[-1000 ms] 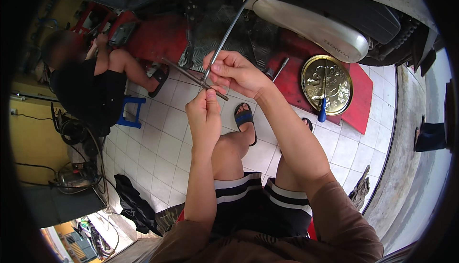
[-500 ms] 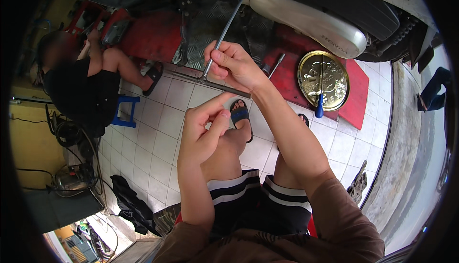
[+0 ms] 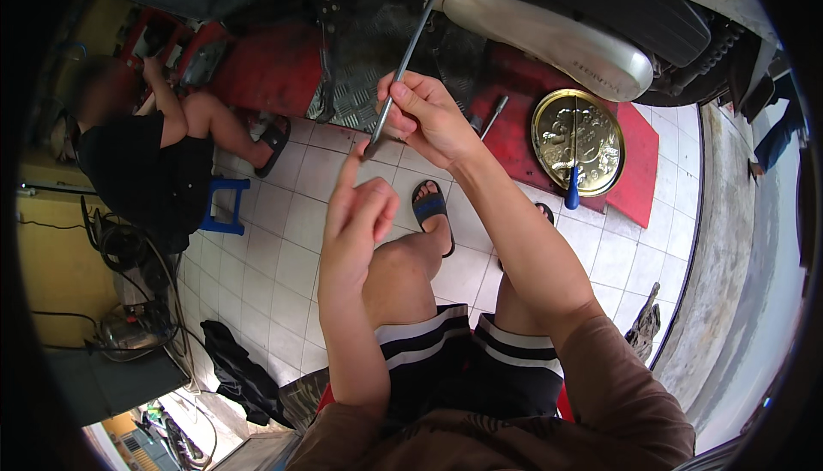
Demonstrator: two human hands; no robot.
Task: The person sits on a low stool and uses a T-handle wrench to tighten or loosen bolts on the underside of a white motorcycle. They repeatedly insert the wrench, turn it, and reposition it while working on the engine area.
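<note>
My right hand (image 3: 430,121) is closed round the shaft of a long steel T-handle wrench (image 3: 418,41). The wrench slants up and away, its far end at the underside of a motorcycle (image 3: 549,38) with a silver cover. Its crossbar is now seen nearly end-on, just below my right fingers. My left hand (image 3: 356,218) holds nothing; its index finger points up and appears to touch the crossbar, while the other fingers are loosely curled. A blue-handled screwdriver (image 3: 573,188) lies across a round gold-coloured metal tray (image 3: 542,162), right of my right forearm.
A steel tool (image 3: 495,117) rests on the red platform (image 3: 639,184) beside the tray. At the left, another person (image 3: 129,141) in dark clothes sits on a blue stool (image 3: 227,205). Hoses, cables and a black cloth (image 3: 240,372) lie at lower left, above white floor tiles.
The wrench's crossbar has turned from lying across the view to nearly end-on. My left hand has moved slightly, its index finger now stretched up toward the bar. My right hand keeps its grip.
</note>
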